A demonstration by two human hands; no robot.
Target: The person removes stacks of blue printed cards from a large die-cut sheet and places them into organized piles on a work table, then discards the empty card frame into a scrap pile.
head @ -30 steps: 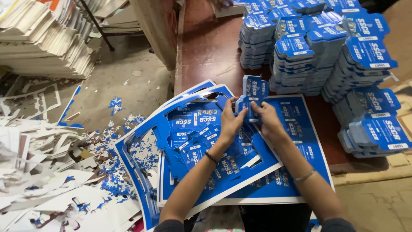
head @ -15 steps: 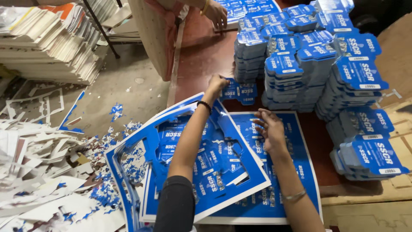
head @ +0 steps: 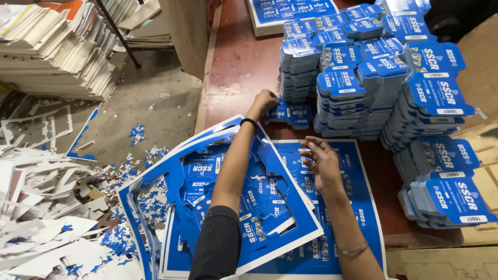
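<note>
My left hand reaches forward, fingers curled on the edge of a short pile of blue die-cut cards on the red-brown table. My right hand lies open, fingers spread, on a blue printed sheet at the near table edge. Under my left forearm lies a tilted blue sheet with card-shaped holes punched out of it; more such sheets stick out beneath it to the left.
Tall stacks of the same blue cards fill the table's far and right side, with lower stacks at the right edge. Paper scraps cover the floor on the left. Piled white boards stand at the far left.
My left hand carried a few cards forward from the sheet to the short pile. My right hand let go of them and settled flat on the printed sheet.
</note>
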